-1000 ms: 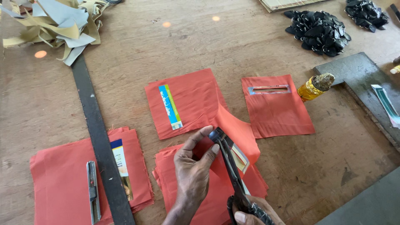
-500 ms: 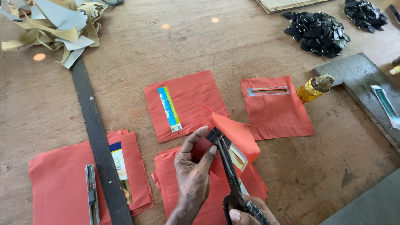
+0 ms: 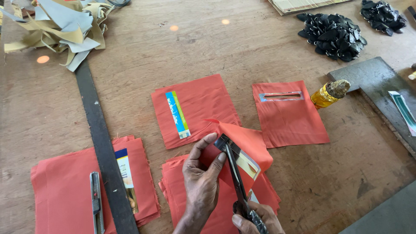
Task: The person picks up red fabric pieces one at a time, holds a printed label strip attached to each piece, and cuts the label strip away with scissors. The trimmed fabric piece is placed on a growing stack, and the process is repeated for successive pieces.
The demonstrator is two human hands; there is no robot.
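My left hand [image 3: 202,182] pinches a folded-up orange fabric piece [image 3: 247,145] that carries a paper strip, lifted off the stack of orange pieces [image 3: 264,193] under it. At the bottom edge, my right hand [image 3: 255,219] grips the handles of black scissors [image 3: 234,173], whose blades reach up to the fold beside my left fingertips. Farther back lie two single orange pieces: one [image 3: 203,106] with a blue and green strip, the other [image 3: 288,115] with a cut slot.
A long dark metal ruler [image 3: 102,143] runs down the left. Beside it lies a second orange stack [image 3: 65,190] with a utility knife [image 3: 96,199]. A yellow bottle [image 3: 326,94], black parts [image 3: 333,34], scrap strips [image 3: 60,30] and a metal plate [image 3: 381,86] sit around.
The lifted orange piece has folded lower and my left fingers have closed in beside the scissor tips. The scissors have shifted slightly left.
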